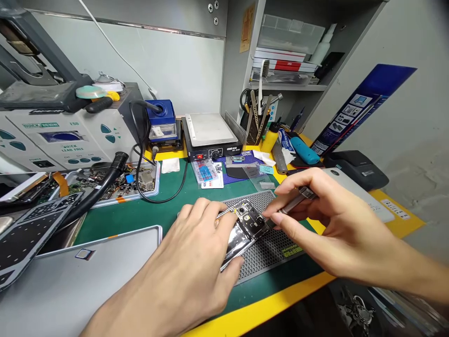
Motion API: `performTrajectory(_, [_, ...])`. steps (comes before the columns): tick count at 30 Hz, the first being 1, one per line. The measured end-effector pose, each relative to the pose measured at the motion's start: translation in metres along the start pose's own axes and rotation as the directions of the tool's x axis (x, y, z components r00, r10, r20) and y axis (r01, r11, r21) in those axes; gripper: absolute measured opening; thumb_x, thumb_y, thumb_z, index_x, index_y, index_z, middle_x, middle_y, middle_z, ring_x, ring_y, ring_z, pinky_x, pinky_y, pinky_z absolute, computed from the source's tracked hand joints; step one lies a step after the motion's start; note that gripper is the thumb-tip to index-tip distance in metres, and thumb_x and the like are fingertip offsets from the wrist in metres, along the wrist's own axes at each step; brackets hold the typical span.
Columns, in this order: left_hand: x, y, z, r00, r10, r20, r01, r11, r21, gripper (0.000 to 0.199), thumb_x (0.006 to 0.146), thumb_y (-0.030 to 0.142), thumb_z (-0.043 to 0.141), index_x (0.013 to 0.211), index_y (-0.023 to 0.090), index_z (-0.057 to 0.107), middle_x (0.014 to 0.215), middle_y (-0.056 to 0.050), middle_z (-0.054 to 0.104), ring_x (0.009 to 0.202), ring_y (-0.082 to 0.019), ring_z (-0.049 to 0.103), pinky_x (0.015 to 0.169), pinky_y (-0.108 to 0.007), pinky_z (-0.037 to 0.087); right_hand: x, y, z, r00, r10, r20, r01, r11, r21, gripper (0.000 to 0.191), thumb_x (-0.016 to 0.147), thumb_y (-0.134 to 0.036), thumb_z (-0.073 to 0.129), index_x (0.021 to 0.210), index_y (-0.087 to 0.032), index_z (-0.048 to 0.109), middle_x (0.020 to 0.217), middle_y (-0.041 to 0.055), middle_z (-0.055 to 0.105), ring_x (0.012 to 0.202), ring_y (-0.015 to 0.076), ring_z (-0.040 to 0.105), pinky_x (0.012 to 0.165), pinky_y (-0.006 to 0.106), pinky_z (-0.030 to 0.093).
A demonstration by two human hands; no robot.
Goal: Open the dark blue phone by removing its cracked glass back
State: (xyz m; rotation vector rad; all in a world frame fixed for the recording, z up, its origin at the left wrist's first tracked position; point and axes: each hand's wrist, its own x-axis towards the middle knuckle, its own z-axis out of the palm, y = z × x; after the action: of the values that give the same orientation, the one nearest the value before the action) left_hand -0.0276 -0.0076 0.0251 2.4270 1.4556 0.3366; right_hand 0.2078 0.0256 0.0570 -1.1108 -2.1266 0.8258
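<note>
**One opened phone (pixel 239 239), insides bare**

The phone lies over the grey honeycomb mat (pixel 277 255), in front of you, between your hands. Your left hand (pixel 198 255) covers its left part: fingers curved over the far side, thumb along the near rim, the phone gripped between. Your right hand (pixel 326 222) pinches a slim metal tool (pixel 293 202), likely a screwdriver, between thumb and fingers, pointing down at the camera end. Whether the tip touches, you can't tell from here; fingertips crowd the view.

Risks, as judged. A slanted tool could skid off and scratch a lens or nick a thin part; too much push or a poor angle would cause it. If the left grip loosens, the phone could turn under the tool. Pressing hard with the left palm might strain the shiny panel. Any tiny part coming loose could lodge in the mat's holes.

Phone's look: no back cover on it. Black inner plate with round camera openings at the far end, small pale and yellow spots, then a glossy dark panel throwing back light. Thin bright rim. Lower end hidden by your hand.
</note>
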Motion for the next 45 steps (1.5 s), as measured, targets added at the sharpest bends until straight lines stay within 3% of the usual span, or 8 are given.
performTrajectory(8, [-0.001,-0.001,0.004,1.0,0.004,-0.025,-0.004,1.0,-0.004,0.036,0.089,0.031,0.06,0.124,0.026,0.056,0.123,-0.007,0.057,0.106,-0.029,0.051,0.09,-0.053,0.047,-0.001,-0.001,-0.001,1.0,-0.003,0.003,0.003,0.999,-0.032,0.038,0.086,-0.012,0.068,0.114,-0.03,0.049,0.101,-0.0003,0.071,0.086,0.0189,0.073,0.071,0.027,0.064])
performTrajectory(16, [0.0,-0.005,0.011,0.996,0.037,-0.087,-0.036,0.999,0.007,0.031,0.087,0.031,0.063,0.117,0.027,0.058,0.118,-0.005,0.06,0.1,-0.028,0.054,0.082,-0.051,0.05,0.008,-0.004,-0.012,0.982,-0.115,0.149,0.111,0.993,0.038,0.037,0.084,-0.003,0.065,0.112,-0.022,0.051,0.106,0.0021,0.066,0.097,0.0157,0.07,0.078,0.025,0.063])
performTrajectory(22, [0.0,-0.008,0.012,0.988,0.09,-0.127,-0.089,0.996,0.011,0.033,0.086,0.029,0.065,0.118,0.027,0.057,0.118,-0.005,0.062,0.1,-0.028,0.056,0.079,-0.049,0.05,0.015,0.003,-0.012,0.976,-0.124,0.177,0.116,0.992,0.055,0.029,0.087,-0.012,0.068,0.109,-0.02,0.051,0.1,0.0026,0.067,0.087,0.0159,0.071,0.07,0.027,0.064])
performTrajectory(26, [0.001,-0.01,0.014,0.98,0.121,-0.156,-0.118,0.993,0.033,0.037,0.085,0.03,0.067,0.12,0.027,0.056,0.12,-0.005,0.062,0.102,-0.028,0.057,0.08,-0.048,0.05,0.02,0.002,-0.014,0.97,-0.107,0.217,0.082,0.989,0.122,0.036,0.084,0.0,0.062,0.111,-0.021,0.048,0.101,0.0019,0.069,0.092,0.0163,0.071,0.075,0.028,0.063])
performTrajectory(32, [0.002,-0.012,0.014,0.974,0.162,-0.159,-0.156,0.987,0.049,0.038,0.087,0.03,0.065,0.123,0.026,0.055,0.12,-0.006,0.064,0.101,-0.028,0.058,0.078,-0.046,0.051,0.02,0.01,-0.02,0.987,0.036,0.158,-0.078,0.959,0.273,0.042,0.083,-0.001,0.062,0.113,-0.025,0.044,0.097,-0.0007,0.073,0.078,0.0158,0.072,0.064,0.028,0.061])
performTrajectory(36, [0.003,-0.011,0.011,0.97,0.182,-0.162,-0.172,0.983,0.069,0.042,0.087,0.029,0.065,0.127,0.023,0.054,0.123,-0.009,0.062,0.106,-0.029,0.058,0.081,-0.046,0.052,0.014,0.024,-0.025,0.99,0.133,0.047,-0.141,0.917,0.373,0.043,0.086,-0.009,0.067,0.119,-0.026,0.046,0.096,0.0011,0.074,0.079,0.0194,0.075,0.068,0.033,0.065])
performTrajectory(40, [0.003,-0.005,0.005,0.966,0.182,-0.184,-0.18,0.983,0.027,0.026,0.091,0.025,0.06,0.117,0.022,0.058,0.117,-0.009,0.058,0.106,-0.025,0.056,0.082,-0.041,0.052,0.0,0.038,-0.03,0.963,0.256,-0.084,-0.2,0.887,0.416,0.05,0.09,-0.027,0.071,0.132,-0.027,0.045,0.092,0.0023,0.073,0.073,0.0213,0.076,0.069,0.036,0.067])
performTrajectory(45, [0.015,0.015,-0.004,0.96,0.232,-0.154,-0.226,0.972,0.059,0.018,0.097,0.016,0.05,0.11,0.021,0.061,0.095,-0.007,0.057,0.085,-0.022,0.051,0.07,-0.04,0.048,-0.017,0.052,-0.038,0.931,0.352,-0.092,-0.31,0.9,0.305,0.065,0.095,-0.041,0.063,0.151,-0.033,0.031,0.075,-0.0023,0.067,0.05,0.0179,0.068,0.046,0.031,0.06])
